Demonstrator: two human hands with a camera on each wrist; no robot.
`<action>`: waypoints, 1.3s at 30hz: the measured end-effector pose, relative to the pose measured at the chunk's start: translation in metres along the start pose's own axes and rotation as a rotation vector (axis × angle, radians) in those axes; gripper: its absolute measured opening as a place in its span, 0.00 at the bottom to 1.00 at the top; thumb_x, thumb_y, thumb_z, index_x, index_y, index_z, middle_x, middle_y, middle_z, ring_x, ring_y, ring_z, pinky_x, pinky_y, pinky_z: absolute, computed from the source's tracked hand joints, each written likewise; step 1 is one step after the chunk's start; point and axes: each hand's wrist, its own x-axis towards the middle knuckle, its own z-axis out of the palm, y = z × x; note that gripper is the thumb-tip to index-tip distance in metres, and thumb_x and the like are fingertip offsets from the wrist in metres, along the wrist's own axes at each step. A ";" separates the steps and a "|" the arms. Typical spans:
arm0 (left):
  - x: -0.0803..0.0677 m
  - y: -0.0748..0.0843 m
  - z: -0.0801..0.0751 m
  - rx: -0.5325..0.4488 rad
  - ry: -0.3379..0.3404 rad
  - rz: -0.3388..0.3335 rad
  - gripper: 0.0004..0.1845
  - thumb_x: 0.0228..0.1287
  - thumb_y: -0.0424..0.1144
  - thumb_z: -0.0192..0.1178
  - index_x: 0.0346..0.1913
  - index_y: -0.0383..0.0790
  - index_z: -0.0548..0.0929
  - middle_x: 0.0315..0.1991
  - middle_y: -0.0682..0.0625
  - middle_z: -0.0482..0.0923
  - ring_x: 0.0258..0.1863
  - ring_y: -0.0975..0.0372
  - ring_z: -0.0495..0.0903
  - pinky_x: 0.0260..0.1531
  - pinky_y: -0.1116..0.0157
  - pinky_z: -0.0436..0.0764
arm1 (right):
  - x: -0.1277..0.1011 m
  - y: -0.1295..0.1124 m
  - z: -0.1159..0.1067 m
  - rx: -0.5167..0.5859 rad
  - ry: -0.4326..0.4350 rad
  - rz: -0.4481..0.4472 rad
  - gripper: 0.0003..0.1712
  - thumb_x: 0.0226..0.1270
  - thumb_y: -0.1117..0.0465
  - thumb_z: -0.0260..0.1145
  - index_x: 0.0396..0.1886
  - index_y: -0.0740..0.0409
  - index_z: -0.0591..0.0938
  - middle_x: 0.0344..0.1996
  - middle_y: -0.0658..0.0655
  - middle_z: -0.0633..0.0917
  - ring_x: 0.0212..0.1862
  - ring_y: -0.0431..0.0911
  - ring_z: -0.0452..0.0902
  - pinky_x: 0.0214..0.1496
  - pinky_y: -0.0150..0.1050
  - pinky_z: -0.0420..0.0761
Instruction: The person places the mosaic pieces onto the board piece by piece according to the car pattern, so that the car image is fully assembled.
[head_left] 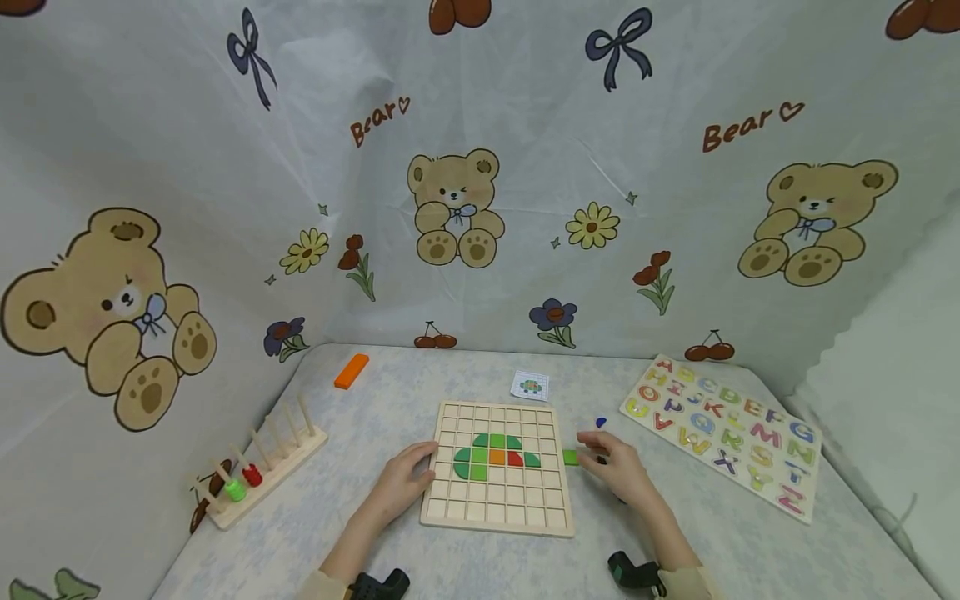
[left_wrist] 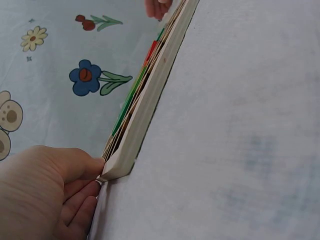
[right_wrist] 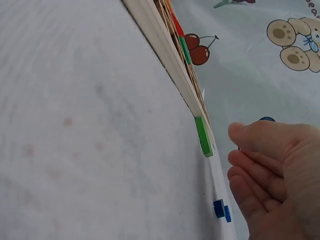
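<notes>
A square wooden grid board (head_left: pixel 495 508) lies on the table, with green, orange and red tiles set in its middle cells. At its left edge my left hand (head_left: pixel 405 479) grips the rim; in the left wrist view the thumb (left_wrist: pixel 82 165) is on the edge, with fingers curled beside it. My right hand (head_left: pixel 618 471) hovers right of the board, fingers loosely bent, with no held piece plainly visible. Close to its fingertips a green tile (right_wrist: pixel 203 136) lies against the board's right side. Small blue pieces (right_wrist: pixel 219 208) lie nearby, one (head_left: pixel 601 422) beyond the hand.
A small picture card (head_left: pixel 530 386) lies behind the board. On the right sits an alphabet board (head_left: pixel 723 433). A peg rack (head_left: pixel 270 475) with green and red rings stands left, and an orange block (head_left: pixel 351 372) lies at the back left. Patterned cloth (head_left: pixel 525 292) hangs behind the table.
</notes>
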 end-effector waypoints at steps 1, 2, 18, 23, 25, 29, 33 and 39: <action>0.000 0.000 0.000 0.000 -0.001 -0.003 0.24 0.63 0.30 0.58 0.62 0.31 0.72 0.62 0.39 0.69 0.63 0.48 0.66 0.60 0.49 0.66 | 0.000 0.001 0.001 -0.019 0.000 -0.003 0.21 0.60 0.63 0.69 0.54 0.61 0.79 0.50 0.58 0.81 0.52 0.54 0.76 0.54 0.49 0.77; 0.001 0.000 0.000 0.000 -0.003 -0.005 0.24 0.63 0.29 0.58 0.62 0.31 0.72 0.62 0.40 0.69 0.63 0.48 0.66 0.60 0.49 0.66 | 0.000 0.003 0.003 -0.034 0.002 -0.007 0.21 0.60 0.64 0.69 0.54 0.62 0.79 0.50 0.58 0.81 0.52 0.54 0.76 0.54 0.48 0.77; 0.002 -0.001 0.000 -0.012 -0.005 -0.020 0.23 0.63 0.29 0.58 0.62 0.31 0.73 0.62 0.39 0.69 0.63 0.48 0.66 0.61 0.50 0.66 | -0.001 0.009 0.011 -0.131 0.024 -0.119 0.18 0.54 0.68 0.72 0.47 0.61 0.83 0.41 0.53 0.83 0.42 0.47 0.79 0.44 0.44 0.80; 0.002 -0.002 0.000 -0.018 -0.007 -0.018 0.23 0.63 0.29 0.59 0.62 0.31 0.73 0.62 0.40 0.69 0.63 0.48 0.66 0.61 0.49 0.66 | -0.001 0.008 0.012 -0.141 0.023 -0.130 0.17 0.54 0.70 0.71 0.46 0.61 0.83 0.40 0.53 0.83 0.41 0.46 0.78 0.42 0.43 0.80; 0.002 -0.003 0.000 -0.015 -0.010 -0.021 0.24 0.63 0.29 0.59 0.62 0.31 0.73 0.62 0.40 0.69 0.63 0.48 0.65 0.61 0.49 0.66 | -0.001 0.007 0.012 -0.141 0.017 -0.122 0.16 0.54 0.70 0.71 0.45 0.61 0.83 0.40 0.53 0.83 0.42 0.46 0.78 0.43 0.43 0.80; 0.001 -0.004 0.000 -0.016 -0.014 -0.021 0.24 0.63 0.30 0.58 0.63 0.32 0.72 0.62 0.40 0.69 0.64 0.48 0.65 0.61 0.50 0.66 | -0.001 0.008 0.013 -0.141 0.010 -0.121 0.15 0.54 0.70 0.70 0.44 0.61 0.83 0.39 0.53 0.83 0.42 0.46 0.78 0.43 0.43 0.80; 0.001 -0.003 0.001 -0.009 -0.009 -0.019 0.24 0.63 0.30 0.58 0.63 0.32 0.72 0.62 0.41 0.69 0.63 0.49 0.66 0.61 0.50 0.66 | -0.001 0.008 0.013 -0.137 0.018 -0.123 0.15 0.54 0.70 0.70 0.43 0.61 0.83 0.38 0.52 0.82 0.41 0.46 0.78 0.42 0.43 0.80; 0.001 -0.004 0.001 -0.002 -0.005 -0.008 0.23 0.63 0.29 0.58 0.62 0.31 0.73 0.62 0.40 0.69 0.63 0.48 0.66 0.60 0.50 0.66 | -0.002 0.007 0.011 -0.107 0.025 -0.103 0.14 0.53 0.70 0.69 0.42 0.61 0.83 0.36 0.51 0.82 0.39 0.44 0.77 0.41 0.43 0.79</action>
